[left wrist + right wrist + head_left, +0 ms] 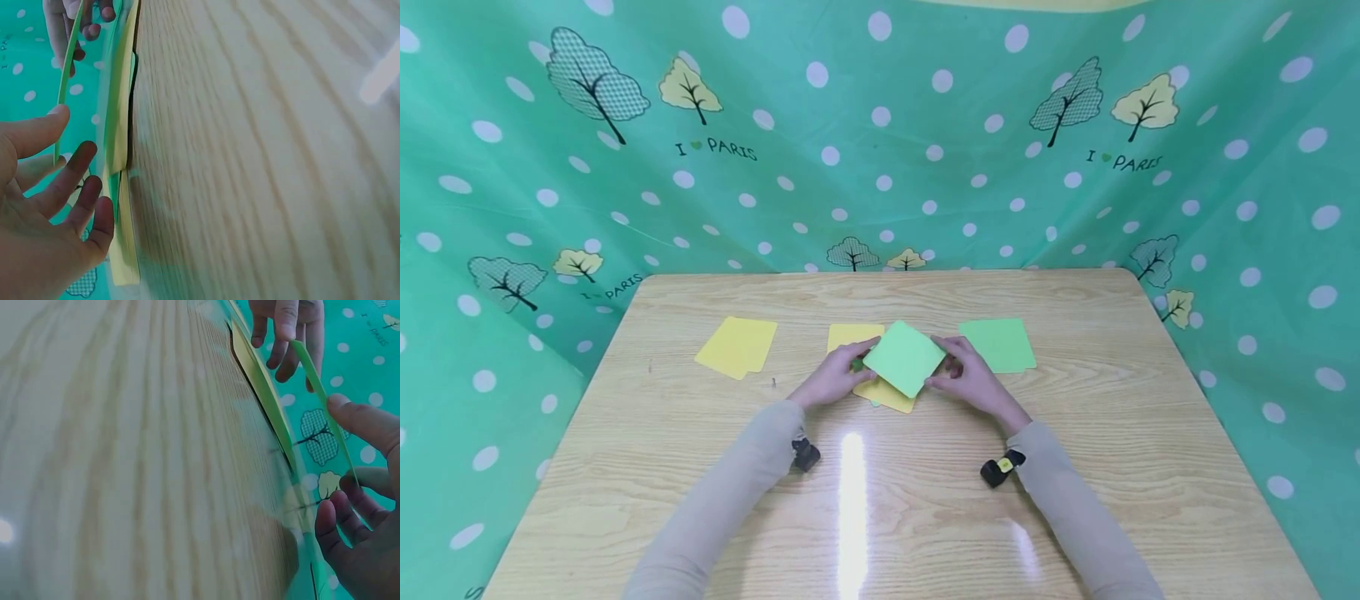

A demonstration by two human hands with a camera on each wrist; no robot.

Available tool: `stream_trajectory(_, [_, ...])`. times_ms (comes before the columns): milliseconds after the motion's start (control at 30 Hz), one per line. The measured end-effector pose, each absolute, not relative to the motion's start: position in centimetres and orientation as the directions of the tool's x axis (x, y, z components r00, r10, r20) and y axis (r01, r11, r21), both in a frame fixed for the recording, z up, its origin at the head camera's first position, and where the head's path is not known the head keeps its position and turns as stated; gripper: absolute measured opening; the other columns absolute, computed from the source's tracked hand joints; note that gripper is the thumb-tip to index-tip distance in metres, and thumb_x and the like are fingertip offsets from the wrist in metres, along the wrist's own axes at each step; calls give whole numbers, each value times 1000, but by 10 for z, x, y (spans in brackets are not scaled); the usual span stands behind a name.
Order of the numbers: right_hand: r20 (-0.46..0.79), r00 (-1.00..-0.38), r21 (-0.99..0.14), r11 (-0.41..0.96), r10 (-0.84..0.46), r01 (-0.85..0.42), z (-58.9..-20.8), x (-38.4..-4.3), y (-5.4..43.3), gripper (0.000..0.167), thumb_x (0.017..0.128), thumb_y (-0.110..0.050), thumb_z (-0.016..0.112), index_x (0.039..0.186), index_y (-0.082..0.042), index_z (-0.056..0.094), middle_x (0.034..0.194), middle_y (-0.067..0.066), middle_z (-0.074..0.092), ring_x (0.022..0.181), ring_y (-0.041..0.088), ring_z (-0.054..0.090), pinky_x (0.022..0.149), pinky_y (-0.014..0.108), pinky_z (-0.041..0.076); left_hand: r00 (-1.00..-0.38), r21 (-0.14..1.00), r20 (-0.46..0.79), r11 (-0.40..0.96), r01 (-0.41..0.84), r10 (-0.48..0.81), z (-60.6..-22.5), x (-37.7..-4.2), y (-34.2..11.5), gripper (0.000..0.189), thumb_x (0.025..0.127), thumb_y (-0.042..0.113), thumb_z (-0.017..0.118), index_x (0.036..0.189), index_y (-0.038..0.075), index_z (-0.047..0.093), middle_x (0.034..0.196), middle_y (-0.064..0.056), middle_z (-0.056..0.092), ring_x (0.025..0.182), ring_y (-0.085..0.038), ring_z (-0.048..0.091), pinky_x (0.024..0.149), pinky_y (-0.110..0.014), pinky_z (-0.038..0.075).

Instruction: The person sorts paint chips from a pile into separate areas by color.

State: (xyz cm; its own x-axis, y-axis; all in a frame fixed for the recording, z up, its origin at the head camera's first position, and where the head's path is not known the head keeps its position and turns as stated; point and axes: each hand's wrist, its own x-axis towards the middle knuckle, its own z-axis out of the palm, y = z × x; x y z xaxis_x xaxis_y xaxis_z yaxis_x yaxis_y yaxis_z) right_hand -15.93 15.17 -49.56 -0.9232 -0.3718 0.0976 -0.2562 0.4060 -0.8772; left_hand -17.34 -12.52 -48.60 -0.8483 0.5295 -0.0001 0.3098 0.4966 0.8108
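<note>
Both hands hold one light green square card (pixel 904 358) above the table, turned so that its corners point sideways. My left hand (pixel 835 375) pinches its left corner between thumb and fingers; the other fingers are spread apart in the left wrist view. At the opposite corner, my right hand (pixel 973 379) grips it the same way. In the right wrist view the card (pixel 325 394) appears edge-on, apart from the surface below. Beneath it lie yellow cards (pixel 887 395), partly covered, with bits of green showing around them.
Two overlapping yellow cards (pixel 737 346) lie on the wooden table (pixel 925 517) at the left. Overlapping green cards (pixel 1000 346) are just beyond my right hand. A dotted green cloth (pixel 880 200) hangs along the table's back and sides.
</note>
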Motion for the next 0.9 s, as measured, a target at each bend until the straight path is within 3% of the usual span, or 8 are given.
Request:
stream_trajectory(167, [99, -930, -889, 387, -354, -243, -494, -158, 164, 77, 78, -11, 82, 144, -4, 43, 131, 12, 44, 91, 34, 48, 71, 27, 47, -838, 845, 6, 445, 297, 546, -486, -176, -115, 63, 93, 8, 63, 148, 1, 33, 149, -13, 40, 127, -24, 45, 94, -36, 46])
stream_trajectory(300, [99, -936, -871, 425, -338, -245, -494, -159, 176, 76, 79, -14, 81, 144, -6, 44, 134, 10, 43, 95, 33, 47, 75, 34, 46, -826, 856, 18, 419, 304, 563, -485, -177, -104, 63, 94, 7, 62, 148, -1, 31, 150, -15, 37, 133, -28, 40, 101, -38, 44])
stream_trajectory(500, [93, -937, -854, 457, -337, -249, -494, -160, 195, 74, 81, -17, 79, 145, -7, 42, 140, 13, 41, 119, 31, 42, 95, 50, 41, -812, 863, 20, 400, 308, 584, -485, -181, -85, 63, 95, 7, 59, 148, -3, 28, 153, -15, 29, 139, -27, 31, 111, -33, 30])
stream_trajectory(633, [74, -937, -843, 481, -341, -241, -492, -160, 209, 73, 83, -18, 78, 145, -7, 42, 142, 14, 41, 130, 35, 35, 105, 57, 32, -798, 860, 24, 395, 324, 602, -484, -183, -73, 61, 96, 8, 59, 147, -5, 28, 153, -16, 29, 139, -28, 30, 112, -33, 28])
stream_trajectory(700, [62, -933, -831, 500, -354, -245, -480, -155, 213, 71, 83, -14, 77, 144, -2, 42, 141, 19, 41, 131, 39, 34, 105, 60, 30, -791, 853, 19, 403, 333, 612, -483, -185, -66, 61, 96, 10, 59, 147, -4, 29, 152, -15, 31, 138, -28, 32, 111, -32, 28])
stream_trajectory(900, [55, -934, -812, 528, -353, -248, -487, -161, 240, 70, 81, -22, 79, 142, -7, 47, 140, 16, 43, 128, 38, 35, 104, 61, 30, -785, 852, -28, 426, 306, 619, -481, -191, -45, 61, 96, 14, 60, 148, 1, 31, 152, -11, 33, 139, -22, 31, 111, -28, 28])
